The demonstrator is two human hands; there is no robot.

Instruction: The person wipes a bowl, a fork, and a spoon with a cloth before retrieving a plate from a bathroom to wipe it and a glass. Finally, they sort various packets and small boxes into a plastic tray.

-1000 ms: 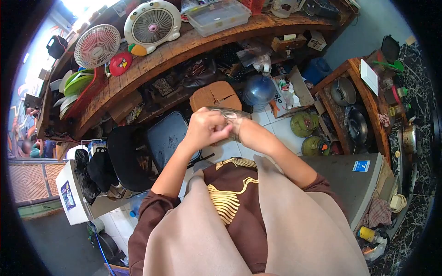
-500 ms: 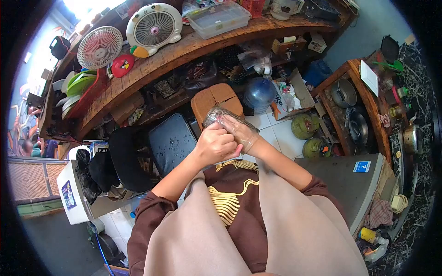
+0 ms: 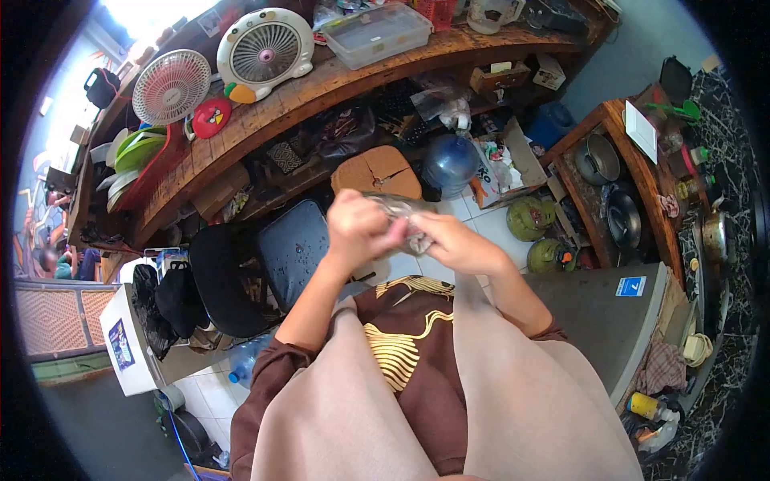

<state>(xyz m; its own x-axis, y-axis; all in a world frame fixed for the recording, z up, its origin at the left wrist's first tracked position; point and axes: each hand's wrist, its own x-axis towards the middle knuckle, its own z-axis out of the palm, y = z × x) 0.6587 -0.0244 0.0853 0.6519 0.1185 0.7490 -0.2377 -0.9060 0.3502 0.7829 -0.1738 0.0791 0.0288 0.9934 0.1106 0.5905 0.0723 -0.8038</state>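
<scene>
Glass [image 3: 399, 210] was clenched between your left hand [image 3: 358, 228] and right hand [image 3: 457, 244], mid-handling, not yet set down.

— What sits around the blue water jug [image 3: 450, 163]?

— Just left of it, a brown cardboard box [image 3: 377, 172]; further left, a dark wet stool [image 3: 295, 244]. Up behind it, the wooden shelf [image 3: 337, 76] carries two fans [image 3: 265, 42] and a clear plastic tub [image 3: 377, 30]. To its right — two green gas cylinders [image 3: 529, 218].
</scene>
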